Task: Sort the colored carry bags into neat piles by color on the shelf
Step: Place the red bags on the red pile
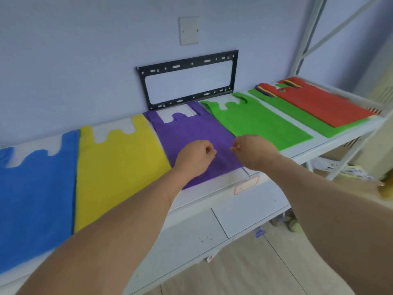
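Shelf (276,160): white, running along a pale wall, with carry bags laid flat in a row.
Blue bag (36,199): far left, handles toward the wall.
Yellow bag (114,167): just beside the blue, edges touching or overlapping; I cannot tell which.
Purple bag (191,133): middle of the row, under both my hands.
Green bag (259,124): right of the purple, near it.
Mixed stack (323,105): far right, a red bag on top, a green one under it, purple and yellow edges showing at the handles.
Left hand (194,157): curled narrow over the purple bag; whether it pinches the fabric I cannot tell.
Right hand (253,151): curled narrow at the purple bag's right edge, fingertips facing the left hand; grip unclear.
Bracket (187,79): black metal frame on the wall behind the purple bag.
Wall plate (189,30): white, above the bracket.
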